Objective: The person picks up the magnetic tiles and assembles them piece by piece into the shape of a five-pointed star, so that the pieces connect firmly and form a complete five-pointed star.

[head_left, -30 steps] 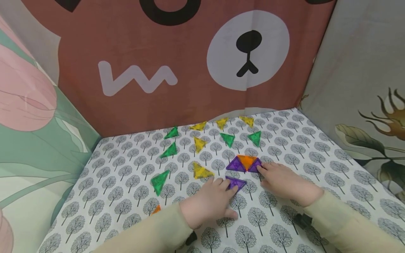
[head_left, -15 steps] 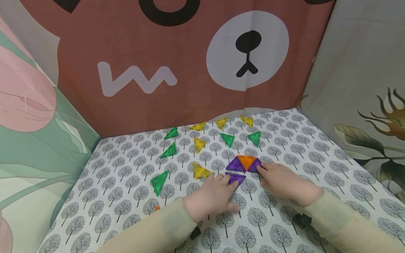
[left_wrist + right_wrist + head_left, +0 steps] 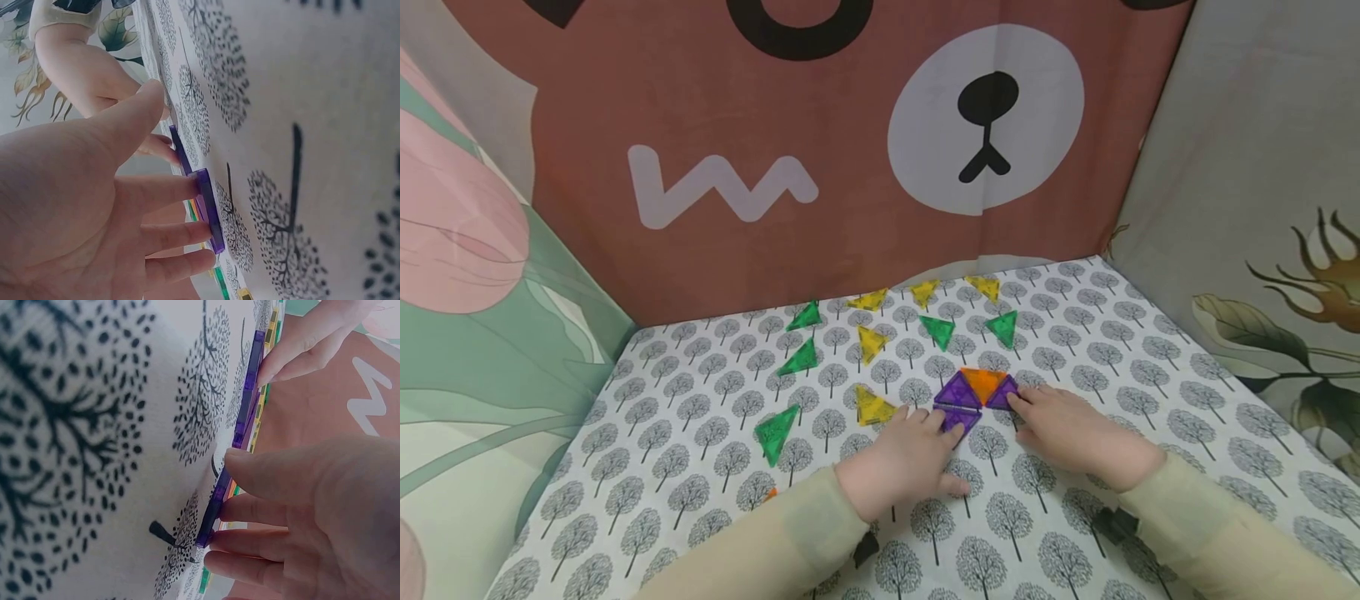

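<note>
In the head view my left hand [image 3: 906,462] lies over a purple triangular magnetic tile [image 3: 962,419], its straight fingertips pressing on it. That tile's far edge meets another purple tile [image 3: 955,390]. An orange tile [image 3: 983,383] sits between this one and a third purple tile [image 3: 1003,392] on the right. My right hand [image 3: 1075,432] touches the third tile with its fingertips. The left wrist view shows the extended fingers [image 3: 172,239] against the purple tile's edge [image 3: 211,212]. In the right wrist view, the thumb and straight fingers are at the purple tile [image 3: 212,509].
Several yellow tiles [image 3: 872,407] and green tiles [image 3: 777,433] lie scattered flat across the tree-patterned cloth [image 3: 662,417], mostly left and behind. An orange tile [image 3: 771,494] is mostly hidden by the left sleeve. A bear-printed curtain [image 3: 737,258] stands at the back.
My left hand has slid the near purple tile away from me and slightly left, closing the gap to the left purple tile. The right hand has stayed in place.
</note>
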A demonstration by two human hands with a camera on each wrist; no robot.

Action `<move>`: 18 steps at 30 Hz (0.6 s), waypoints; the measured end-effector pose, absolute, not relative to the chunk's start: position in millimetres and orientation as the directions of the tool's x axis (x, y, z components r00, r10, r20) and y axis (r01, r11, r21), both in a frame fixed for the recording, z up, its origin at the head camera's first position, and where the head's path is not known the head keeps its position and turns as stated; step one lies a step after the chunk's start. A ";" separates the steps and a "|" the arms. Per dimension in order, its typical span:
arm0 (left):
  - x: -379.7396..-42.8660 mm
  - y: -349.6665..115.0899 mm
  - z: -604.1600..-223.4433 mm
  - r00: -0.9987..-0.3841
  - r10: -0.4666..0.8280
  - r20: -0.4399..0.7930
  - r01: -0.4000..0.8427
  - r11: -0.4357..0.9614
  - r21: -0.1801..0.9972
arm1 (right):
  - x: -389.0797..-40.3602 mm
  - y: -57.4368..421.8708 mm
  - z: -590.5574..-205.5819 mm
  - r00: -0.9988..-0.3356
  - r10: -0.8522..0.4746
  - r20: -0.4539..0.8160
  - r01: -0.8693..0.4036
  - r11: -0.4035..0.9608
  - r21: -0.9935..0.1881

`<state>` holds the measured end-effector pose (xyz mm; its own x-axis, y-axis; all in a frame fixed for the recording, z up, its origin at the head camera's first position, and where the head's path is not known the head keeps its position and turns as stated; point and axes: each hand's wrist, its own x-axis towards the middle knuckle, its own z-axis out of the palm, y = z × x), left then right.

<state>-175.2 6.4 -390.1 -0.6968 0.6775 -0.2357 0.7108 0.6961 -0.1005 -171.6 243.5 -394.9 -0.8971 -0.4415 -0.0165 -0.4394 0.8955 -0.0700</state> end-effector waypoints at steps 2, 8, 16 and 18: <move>-176.0 6.9 -390.1 -0.700 0.673 -0.238 0.707 0.700 -0.099 | -171.7 243.8 -395.2 -0.896 -0.443 -0.014 -0.441 0.895 -0.070; -177.1 7.7 -390.0 -0.712 0.663 -0.232 0.697 0.709 -0.112 | -171.9 244.3 -396.0 -0.897 -0.443 -0.009 -0.441 0.895 -0.062; -176.6 1.6 -391.8 -0.708 0.672 -0.219 0.694 0.719 -0.038 | -171.9 244.2 -397.1 -0.896 -0.445 -0.007 -0.444 0.894 -0.058; -174.9 -5.0 -390.7 -0.709 0.671 -0.217 0.689 0.725 -0.011 | -171.9 244.4 -397.2 -0.894 -0.449 -0.004 -0.448 0.892 -0.060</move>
<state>-174.9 -5.0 -390.7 -0.7089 0.6711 -0.2171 0.6892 0.7245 -0.0107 -171.9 244.4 -397.2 -0.8936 -0.4489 -0.0045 -0.4479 0.8921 -0.0596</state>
